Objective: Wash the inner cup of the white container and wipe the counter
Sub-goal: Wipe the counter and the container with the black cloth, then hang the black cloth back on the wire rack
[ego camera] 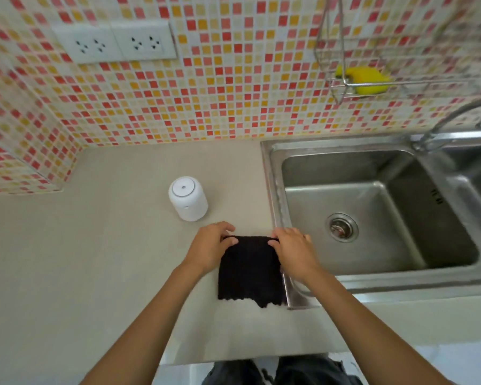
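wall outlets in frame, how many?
2. Both on the tiled wall at upper left, side by side: left outlet plate and right outlet plate, above the white container. None seem hidden.

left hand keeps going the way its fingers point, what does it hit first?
Probably the right hand: the left hand points right along the cloth's far edge. Depth is unclear.
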Available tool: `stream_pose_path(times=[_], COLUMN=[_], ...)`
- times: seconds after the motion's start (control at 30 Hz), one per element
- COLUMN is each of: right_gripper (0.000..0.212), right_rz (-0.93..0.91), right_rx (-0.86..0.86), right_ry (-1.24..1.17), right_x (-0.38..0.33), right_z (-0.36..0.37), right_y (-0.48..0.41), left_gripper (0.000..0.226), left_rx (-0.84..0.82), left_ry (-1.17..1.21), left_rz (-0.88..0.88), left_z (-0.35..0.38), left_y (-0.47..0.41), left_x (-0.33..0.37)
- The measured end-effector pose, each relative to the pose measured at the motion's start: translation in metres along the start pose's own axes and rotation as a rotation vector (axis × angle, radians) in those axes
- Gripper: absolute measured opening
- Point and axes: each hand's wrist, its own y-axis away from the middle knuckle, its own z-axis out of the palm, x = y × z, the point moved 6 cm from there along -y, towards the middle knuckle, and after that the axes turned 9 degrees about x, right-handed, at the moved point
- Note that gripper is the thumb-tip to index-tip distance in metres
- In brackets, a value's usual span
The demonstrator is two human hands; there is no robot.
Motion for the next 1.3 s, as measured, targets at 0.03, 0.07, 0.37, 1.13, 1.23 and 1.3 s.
stream_pose_path(times=[0.03, 0.07, 0.37, 1.13, 1.23, 1.3], right_gripper=[0.018, 0.017, 0.015, 0.025, 0.023, 0.022], right_rz=[0.01, 0.014, -0.084, -0.061, -0.043, -0.045], right_rx=[0.019, 0.047, 0.35, 0.38, 0.33, 0.323], right_ry=[-0.059, -0.108, -0.137, -0.271, -0.242, -0.201], right_x=[0.007, 0.015, 0.11, 0.231, 0.237, 0.238], right_z=[-0.013, -0.028, -0.207, -0.411, -0.397, -0.388], right_y=[0.0, -0.002, -0.046, -0.235, -0.252, -0.257], left_gripper=[0.021, 0.019, 0.014, 0.018, 0.021, 0.025], left_rx=[0.006, 0.016, 0.225, 0.253, 0.237, 0.245], left_ry=[-0.008, -0.019, -0.067, 0.05, -0.018, -0.108], left_rz=[0.042, 0.077, 0.274, 0.323, 0.277, 0.29], left_z=[-0.004, -0.008, 0.003, 0.013, 0.024, 0.031], left_y=[-0.003, -0.007, -0.05, -0.254, -0.273, -0.278], left_x=[0.017, 0.035, 0.221, 0.442, 0.431, 0.427])
